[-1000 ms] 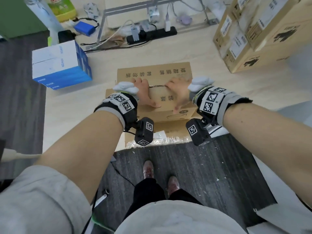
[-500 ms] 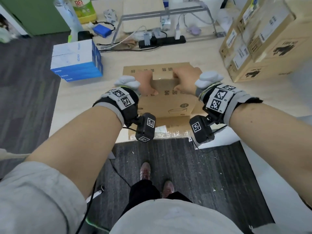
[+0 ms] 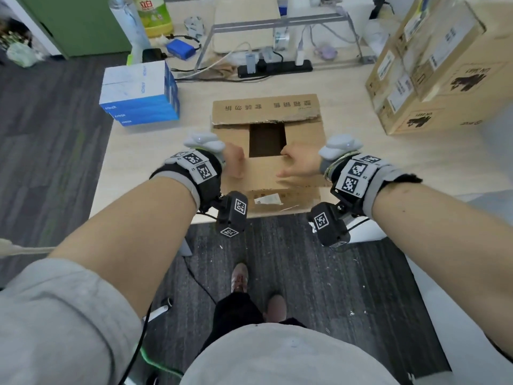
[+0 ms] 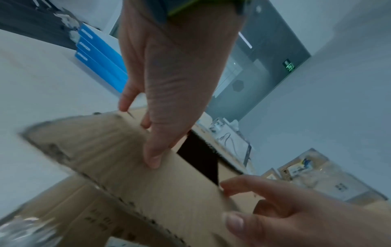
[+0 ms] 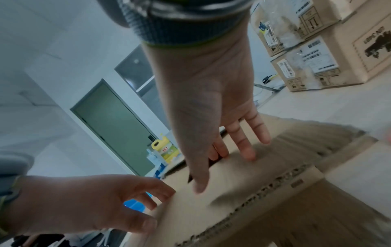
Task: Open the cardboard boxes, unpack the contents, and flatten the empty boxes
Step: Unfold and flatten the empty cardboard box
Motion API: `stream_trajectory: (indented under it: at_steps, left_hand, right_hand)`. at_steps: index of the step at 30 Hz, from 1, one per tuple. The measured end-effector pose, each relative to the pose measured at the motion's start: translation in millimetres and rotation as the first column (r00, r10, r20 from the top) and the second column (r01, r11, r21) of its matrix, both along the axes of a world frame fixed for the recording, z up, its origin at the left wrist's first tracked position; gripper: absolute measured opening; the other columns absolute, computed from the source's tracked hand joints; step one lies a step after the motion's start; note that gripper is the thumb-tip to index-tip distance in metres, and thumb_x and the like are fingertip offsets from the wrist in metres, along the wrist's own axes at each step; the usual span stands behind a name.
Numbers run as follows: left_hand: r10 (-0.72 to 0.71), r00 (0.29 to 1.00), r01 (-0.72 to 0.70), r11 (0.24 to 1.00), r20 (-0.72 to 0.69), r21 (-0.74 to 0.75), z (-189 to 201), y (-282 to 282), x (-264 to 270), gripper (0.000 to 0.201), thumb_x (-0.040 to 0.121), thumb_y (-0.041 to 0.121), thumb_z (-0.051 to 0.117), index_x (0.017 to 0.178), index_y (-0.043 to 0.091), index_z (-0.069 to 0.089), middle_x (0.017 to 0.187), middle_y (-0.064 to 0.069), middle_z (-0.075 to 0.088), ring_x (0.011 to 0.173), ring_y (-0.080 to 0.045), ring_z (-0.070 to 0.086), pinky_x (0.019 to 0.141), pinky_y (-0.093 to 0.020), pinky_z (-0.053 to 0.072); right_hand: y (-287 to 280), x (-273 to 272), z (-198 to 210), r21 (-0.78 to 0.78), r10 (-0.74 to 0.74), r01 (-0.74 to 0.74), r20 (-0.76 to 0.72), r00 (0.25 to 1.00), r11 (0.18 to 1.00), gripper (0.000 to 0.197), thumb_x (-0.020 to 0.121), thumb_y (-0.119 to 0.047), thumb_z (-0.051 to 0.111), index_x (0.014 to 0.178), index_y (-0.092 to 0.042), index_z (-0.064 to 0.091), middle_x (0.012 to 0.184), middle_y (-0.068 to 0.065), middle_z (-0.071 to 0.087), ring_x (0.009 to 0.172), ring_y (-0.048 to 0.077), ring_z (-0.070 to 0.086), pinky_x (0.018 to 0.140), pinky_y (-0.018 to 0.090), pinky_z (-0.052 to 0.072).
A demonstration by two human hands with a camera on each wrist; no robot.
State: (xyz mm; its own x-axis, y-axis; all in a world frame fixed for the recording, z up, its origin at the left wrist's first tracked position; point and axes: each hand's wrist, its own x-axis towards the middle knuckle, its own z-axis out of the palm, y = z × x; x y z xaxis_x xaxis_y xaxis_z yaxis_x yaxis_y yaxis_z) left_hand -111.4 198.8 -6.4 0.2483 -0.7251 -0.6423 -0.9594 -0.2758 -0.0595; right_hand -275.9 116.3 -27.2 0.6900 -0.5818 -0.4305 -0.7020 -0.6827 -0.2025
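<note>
A brown cardboard box [image 3: 304, 134] sits at the near edge of the table. Its far flap [image 3: 266, 108] with printed characters and its near flap [image 3: 294, 197] both lie folded outward. A dark rectangular opening [image 3: 267, 140] shows between the two inner side flaps. My left hand [image 3: 234, 162] rests on the left inner flap [image 4: 118, 167], thumb pressed beside the opening. My right hand [image 3: 298, 165] lies on the right inner flap [image 5: 264, 175], fingers fairly straight, two fingertips dipping over the opening's edge. The flaps look blurred in the wrist views. The box's inside is too dark to see.
A stack of blue and white boxes [image 3: 138, 98] stands to the left on the table [image 3: 155, 151]. Several sealed cardboard boxes [image 3: 433, 79] are piled at the right. A power strip [image 3: 274, 68], cables, a metal stand [image 3: 277, 23] and a yellow bottle [image 3: 151, 15] line the back.
Both hands gripped the near top flap at the centre seam and swung it toward me. It now lies folded out, the opening is exposed, and my hands sit on the inner flaps.
</note>
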Motion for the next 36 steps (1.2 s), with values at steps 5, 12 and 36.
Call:
stream_trajectory:
  at_steps: [5, 12, 36]
  left_hand:
    - [-0.05, 0.995, 0.063, 0.985, 0.084, -0.161, -18, 12, 6, 0.051, 0.09, 0.028, 0.062, 0.136, 0.011, 0.046, 0.131, -0.013, 0.047, 0.118, -0.033, 0.047, 0.098, -0.038, 0.038]
    - [-0.109, 0.993, 0.112, 0.992, 0.051, -0.058, -19, 7, 3, 0.032, 0.097, 0.006, 0.045, 0.128, 0.0, 0.054, 0.114, -0.005, 0.055, 0.095, -0.02, 0.052, 0.074, -0.024, 0.036]
    - [0.105, 0.994, -0.092, 0.842, -0.005, -0.532, -14, -14, 34, 0.057, 0.097, 0.02, 0.036, 0.151, 0.023, 0.019, 0.12, -0.012, 0.06, 0.095, -0.031, 0.061, 0.078, -0.04, 0.051]
  right_hand:
    - [1, 1, -18, -0.066, -0.008, 0.009, 0.017, 1.0, 0.998, 0.061, 0.085, -0.027, 0.069, 0.136, -0.006, 0.042, 0.135, 0.013, 0.042, 0.116, 0.03, 0.05, 0.097, 0.039, 0.044]
    - [-1, 4, -28, -0.077, -0.026, 0.028, 0.023, 0.999, 0.997, 0.019, 0.087, -0.017, 0.065, 0.103, -0.008, 0.067, 0.108, 0.01, 0.061, 0.091, 0.028, 0.061, 0.084, 0.04, 0.052]
    - [-47, 26, 0, 0.049, -0.181, 0.176, 0.174, 0.968, 0.983, 0.055, 0.089, -0.016, 0.05, 0.141, -0.006, 0.035, 0.118, 0.014, 0.062, 0.106, 0.033, 0.058, 0.087, 0.038, 0.05]
